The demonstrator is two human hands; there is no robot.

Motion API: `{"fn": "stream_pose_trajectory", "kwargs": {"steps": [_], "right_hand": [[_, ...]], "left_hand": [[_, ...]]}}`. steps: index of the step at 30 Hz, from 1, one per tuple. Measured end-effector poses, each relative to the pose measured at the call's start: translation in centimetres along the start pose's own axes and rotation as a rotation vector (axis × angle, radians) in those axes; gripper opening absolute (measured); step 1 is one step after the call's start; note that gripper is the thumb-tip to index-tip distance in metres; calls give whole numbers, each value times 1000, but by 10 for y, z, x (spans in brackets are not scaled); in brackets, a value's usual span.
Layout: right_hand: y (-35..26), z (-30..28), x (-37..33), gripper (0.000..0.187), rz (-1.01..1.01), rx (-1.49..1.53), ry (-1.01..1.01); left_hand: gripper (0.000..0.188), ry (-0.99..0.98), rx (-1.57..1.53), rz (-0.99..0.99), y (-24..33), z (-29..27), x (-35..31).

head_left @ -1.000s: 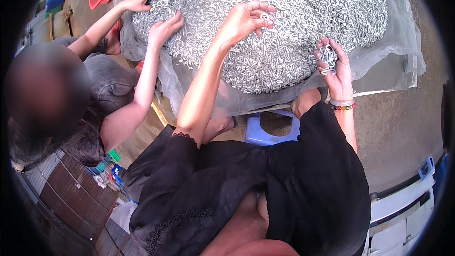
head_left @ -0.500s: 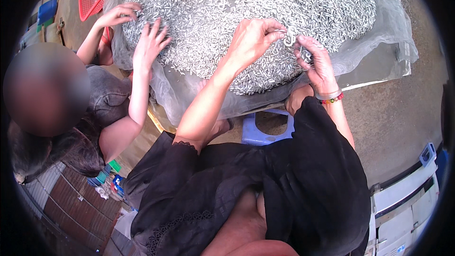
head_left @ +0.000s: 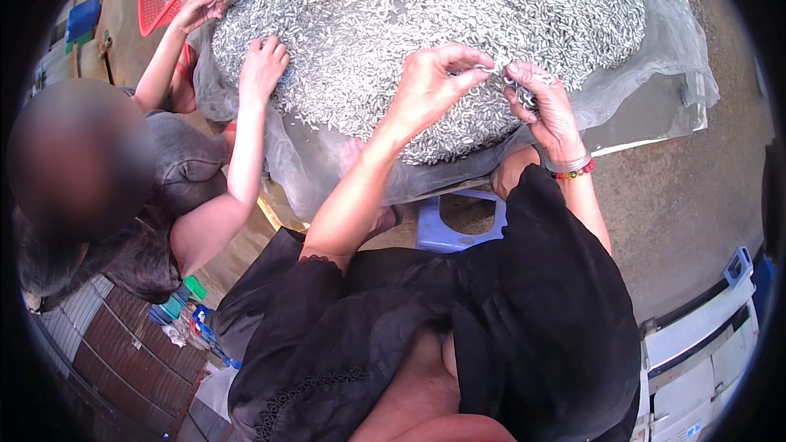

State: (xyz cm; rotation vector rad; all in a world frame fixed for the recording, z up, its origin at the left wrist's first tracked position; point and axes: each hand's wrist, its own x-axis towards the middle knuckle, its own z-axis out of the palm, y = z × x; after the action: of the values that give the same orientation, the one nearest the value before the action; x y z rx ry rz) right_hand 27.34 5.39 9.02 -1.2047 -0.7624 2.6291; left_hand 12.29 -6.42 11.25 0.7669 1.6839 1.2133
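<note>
A wide heap of small silvery metal hooks (head_left: 467, 119) covers the work surface before me. Over its near part, my left hand (head_left: 438, 86) pinches one small pale hook between thumb and fingertips. My right hand (head_left: 550, 106) faces it, fingers curled round several hooks (head_left: 524, 98), with thumb and index finger close to the left fingertips. One hook in the earlier frame shows an S-like curve. What exactly lies between the fingertips is too small to make out fully.
A co-worker at the left has both hands (head_left: 264, 69) at the heap. A red plastic basket (head_left: 151, 0) holding more metal pieces stands at the far left. Pale netting (head_left: 655, 82) lies under the heap. A blue plastic stool (head_left: 434, 233) is below the near edge.
The curved hook between my hands no longer shows plainly; my fingertips have shifted slightly closer. The co-worker's hands have moved, one up and left, and their fingers are more curled.
</note>
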Motion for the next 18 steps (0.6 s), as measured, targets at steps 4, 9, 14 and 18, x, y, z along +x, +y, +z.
{"fn": "stream_pose_trajectory", "kwargs": {"steps": [4,9,14,18], "right_hand": [[-5,-10,0,14,-10,-18,-8],[-12,-11,-3,15,-22,-56,-10],[-8,-19,1,16,-36,109,-29],[-1,-18,1,22,-28,-6,-6]], "left_hand": [[13,-99,138,131,4,-20,5],[17,-31,-164,-64,1,-26,11],[22,60,-95,-183,-25,-20,23],[27,42,-248,-147,-19,-20,20]]}}
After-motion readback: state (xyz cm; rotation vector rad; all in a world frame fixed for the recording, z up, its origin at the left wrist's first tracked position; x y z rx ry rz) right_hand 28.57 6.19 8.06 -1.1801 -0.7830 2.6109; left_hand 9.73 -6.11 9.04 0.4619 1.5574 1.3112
